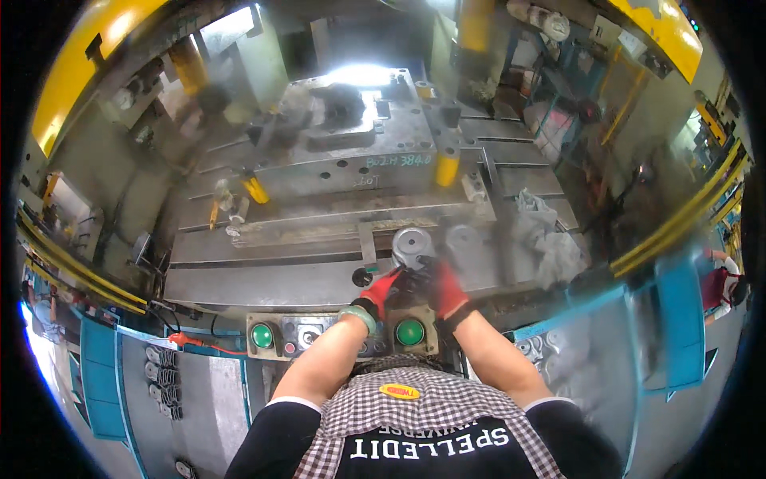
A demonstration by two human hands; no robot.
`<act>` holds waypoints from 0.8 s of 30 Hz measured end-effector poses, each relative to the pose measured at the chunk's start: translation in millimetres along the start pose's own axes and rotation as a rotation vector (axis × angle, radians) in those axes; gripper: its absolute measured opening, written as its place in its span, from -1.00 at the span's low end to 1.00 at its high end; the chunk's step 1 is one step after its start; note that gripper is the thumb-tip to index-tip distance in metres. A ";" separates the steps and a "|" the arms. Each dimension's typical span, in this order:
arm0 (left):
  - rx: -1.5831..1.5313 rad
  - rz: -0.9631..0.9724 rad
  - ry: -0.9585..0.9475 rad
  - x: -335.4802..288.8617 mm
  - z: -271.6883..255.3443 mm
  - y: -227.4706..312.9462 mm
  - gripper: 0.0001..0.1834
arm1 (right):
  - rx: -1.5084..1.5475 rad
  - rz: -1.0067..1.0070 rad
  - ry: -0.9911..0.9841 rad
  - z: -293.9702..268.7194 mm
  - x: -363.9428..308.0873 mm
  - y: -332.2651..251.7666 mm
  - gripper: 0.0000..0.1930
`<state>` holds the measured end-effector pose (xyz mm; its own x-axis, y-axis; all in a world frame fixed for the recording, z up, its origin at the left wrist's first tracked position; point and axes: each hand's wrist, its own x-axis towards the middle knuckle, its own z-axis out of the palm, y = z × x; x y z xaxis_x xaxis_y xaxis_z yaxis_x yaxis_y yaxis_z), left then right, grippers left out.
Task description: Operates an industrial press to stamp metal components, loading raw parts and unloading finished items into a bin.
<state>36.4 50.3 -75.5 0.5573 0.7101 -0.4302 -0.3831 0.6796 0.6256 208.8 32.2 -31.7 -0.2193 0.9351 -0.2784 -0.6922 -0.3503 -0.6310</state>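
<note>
My left hand (384, 289), in a red glove with dark fingers, closes on the near edge of a round, cup-like metal part (412, 242) with a small hole in its middle. The part is over the front of the grey machine bed (239, 283). Beside it my right hand (445, 289), gloved the same way, reaches to the part's near right side; motion blurs its fingers, and its grip is unclear. A second round metal part (463, 241) lies flat on the bed just right of the first.
A steel die block (359, 156) with yellow posts (447, 168) stands beyond my hands. Crumpled clear plastic (550, 239) lies at right. Below the bed is a control panel with green buttons (410, 332). Metal parts (163, 379) sit on the left side table; more (538, 347) lie at right.
</note>
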 end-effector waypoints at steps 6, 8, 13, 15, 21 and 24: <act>0.520 0.409 -0.145 -20.8 12.6 9.8 -0.65 | 0.034 -0.145 -0.237 16.8 -2.1 -7.1 -0.48; 0.270 0.138 -0.032 -18.2 3.2 9.9 -0.64 | 0.227 -0.042 -0.060 19.1 3.5 -7.0 -0.43; 0.584 0.391 -0.140 -31.3 -40.7 21.6 -0.54 | 0.487 0.062 -0.025 17.4 -3.4 -7.8 -0.32; 0.573 0.435 -0.153 -61.2 -51.0 40.2 -0.51 | 0.370 -0.049 -0.068 24.2 -20.0 -10.3 -0.33; 0.108 0.379 0.194 -165.1 -62.5 92.5 -0.53 | 0.641 0.002 -0.461 101.3 -28.6 -41.5 -0.29; 0.033 0.406 0.339 -184.3 -80.4 108.2 -0.52 | 0.686 -0.079 -0.486 159.7 16.2 -55.7 -0.28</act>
<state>-167.0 7.7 19.1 0.0971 0.9383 -0.3318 -0.4920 0.3351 0.8035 134.0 75.5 114.7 -0.3151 0.9300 0.1894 -0.9478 -0.3186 -0.0125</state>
